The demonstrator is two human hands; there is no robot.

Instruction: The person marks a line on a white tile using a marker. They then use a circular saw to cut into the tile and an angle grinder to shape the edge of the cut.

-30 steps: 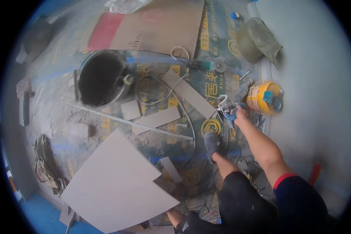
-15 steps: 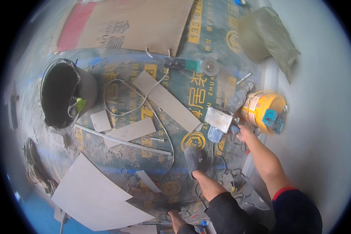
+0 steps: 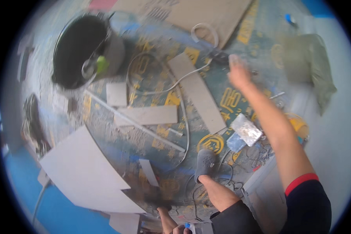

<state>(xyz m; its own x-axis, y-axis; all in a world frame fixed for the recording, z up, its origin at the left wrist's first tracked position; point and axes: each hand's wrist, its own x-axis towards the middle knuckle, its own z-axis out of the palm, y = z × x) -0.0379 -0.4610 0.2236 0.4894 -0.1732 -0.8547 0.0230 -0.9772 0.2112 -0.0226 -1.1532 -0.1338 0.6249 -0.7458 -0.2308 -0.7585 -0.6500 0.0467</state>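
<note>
My right hand [image 3: 238, 73] is stretched forward over the floor, blurred, with fingers apart and nothing in it. It hovers next to a dark tool [image 3: 220, 57] at the far end of a long grey tile strip [image 3: 197, 93]. A white cable [image 3: 171, 84] loops from that tool across the floor. My left hand [image 3: 178, 228] is cut off by the lower edge, close to a small blue thing; its grip is unclear. My foot in a grey slipper [image 3: 205, 163] stands on the patterned floor covering.
A black bucket [image 3: 78, 50] with a green item stands far left. Tile offcuts [image 3: 148, 115], a large white tile [image 3: 85, 171], cardboard [image 3: 199, 11], a grey sack [image 3: 309, 66], a yellow tub [image 3: 299, 125] and a silvery packet [image 3: 245, 129] lie around.
My right hand has left the spot beside the yellow tub and reached forward toward the dark tool. The view has swung closer to the floor and to the right.
</note>
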